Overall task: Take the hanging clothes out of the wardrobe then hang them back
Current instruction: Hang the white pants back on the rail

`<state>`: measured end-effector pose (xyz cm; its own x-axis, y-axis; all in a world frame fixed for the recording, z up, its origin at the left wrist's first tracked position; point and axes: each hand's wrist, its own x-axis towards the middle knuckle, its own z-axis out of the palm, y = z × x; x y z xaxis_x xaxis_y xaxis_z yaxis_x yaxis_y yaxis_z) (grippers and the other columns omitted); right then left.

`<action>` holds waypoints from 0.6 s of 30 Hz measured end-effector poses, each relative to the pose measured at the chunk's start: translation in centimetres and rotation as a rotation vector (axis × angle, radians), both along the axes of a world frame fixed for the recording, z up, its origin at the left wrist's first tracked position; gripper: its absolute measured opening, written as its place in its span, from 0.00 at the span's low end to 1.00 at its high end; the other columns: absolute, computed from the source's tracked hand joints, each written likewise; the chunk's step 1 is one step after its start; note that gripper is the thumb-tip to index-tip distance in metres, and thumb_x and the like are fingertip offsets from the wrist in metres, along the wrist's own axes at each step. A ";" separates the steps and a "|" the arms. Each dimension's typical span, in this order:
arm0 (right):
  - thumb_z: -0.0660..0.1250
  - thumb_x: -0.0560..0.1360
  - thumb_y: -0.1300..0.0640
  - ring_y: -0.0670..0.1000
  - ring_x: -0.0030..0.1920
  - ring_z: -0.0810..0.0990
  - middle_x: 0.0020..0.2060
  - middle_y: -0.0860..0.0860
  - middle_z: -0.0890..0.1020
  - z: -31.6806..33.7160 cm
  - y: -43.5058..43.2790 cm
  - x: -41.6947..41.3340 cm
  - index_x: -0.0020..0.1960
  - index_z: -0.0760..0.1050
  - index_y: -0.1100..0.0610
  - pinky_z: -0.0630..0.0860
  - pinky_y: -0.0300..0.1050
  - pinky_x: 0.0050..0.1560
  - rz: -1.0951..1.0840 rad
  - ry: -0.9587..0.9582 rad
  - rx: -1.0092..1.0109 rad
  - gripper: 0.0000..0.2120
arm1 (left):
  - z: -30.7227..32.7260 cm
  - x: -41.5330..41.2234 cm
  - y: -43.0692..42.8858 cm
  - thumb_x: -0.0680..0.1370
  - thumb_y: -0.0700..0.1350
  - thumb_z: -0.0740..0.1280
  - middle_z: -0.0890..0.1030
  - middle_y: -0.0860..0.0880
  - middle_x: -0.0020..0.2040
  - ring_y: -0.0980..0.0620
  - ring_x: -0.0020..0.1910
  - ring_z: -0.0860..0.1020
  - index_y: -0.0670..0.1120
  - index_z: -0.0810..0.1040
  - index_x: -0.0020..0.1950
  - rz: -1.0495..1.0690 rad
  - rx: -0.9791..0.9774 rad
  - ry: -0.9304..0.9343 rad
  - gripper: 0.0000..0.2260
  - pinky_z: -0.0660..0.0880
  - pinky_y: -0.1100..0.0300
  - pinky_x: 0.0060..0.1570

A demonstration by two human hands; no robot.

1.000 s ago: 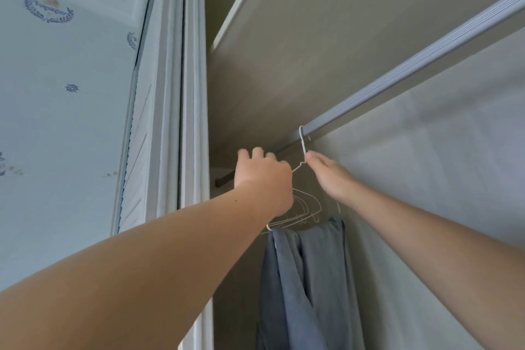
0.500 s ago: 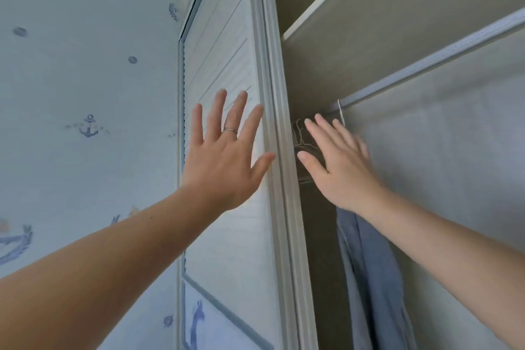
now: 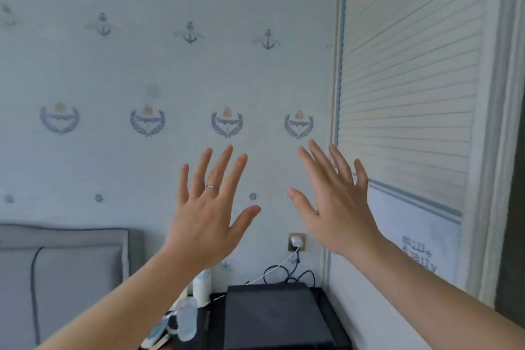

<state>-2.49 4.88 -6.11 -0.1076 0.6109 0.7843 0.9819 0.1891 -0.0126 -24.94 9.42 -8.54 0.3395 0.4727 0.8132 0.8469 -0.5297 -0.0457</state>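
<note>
At the centre of the frame, 2 bare hands are raised side by side with their backs to the camera, apart from each other and touching nothing. The left hand [image 3: 207,224] has all 5 fingers [image 3: 220,167] straight and spread wide, released and holding nothing; a thin ring [image 3: 212,187] sits on 1 of them. The right hand [image 3: 341,216] is just as loose, its fingers fanned out and tilted slightly toward the upper left, with nothing in its grasp. Both forearms run in from the lower corners.

Behind the hands is a pale wall [image 3: 127,71] papered with rows of small anchors and laurel crests. Along the right side of the frame stands the wardrobe door [image 3: 406,79], pale and slatted, with a plain lower panel carrying blurred lettering. A dark strip [image 3: 511,250] shows at the far right edge beyond the door frame; the clothes cannot be seen from this angle.

At lower left is a grey padded headboard [image 3: 71,264]. At lower centre, a dark bench [image 3: 324,307] stands against the wall, between the headboard and the wardrobe. A flat black box [image 3: 275,318] lies on it, with a white bottle [image 3: 202,284] and a clear bottle [image 3: 186,318] near its left side. Above the bench, a white plug [image 3: 295,242] sits in a wall socket [image 3: 303,236], and its white cable [image 3: 272,270] drops toward the box beside a tangle of black cables [image 3: 295,274].
</note>
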 end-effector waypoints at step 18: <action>0.51 0.78 0.37 0.53 0.77 0.58 0.76 0.46 0.63 -27.3 1.8 -37.2 0.76 0.62 0.49 0.56 0.64 0.73 0.742 -0.125 -0.558 0.30 | -28.1 -33.7 -14.6 0.78 0.70 0.42 0.43 0.53 0.82 0.47 0.79 0.35 0.57 0.44 0.81 0.854 -0.644 -0.225 0.35 0.34 0.43 0.76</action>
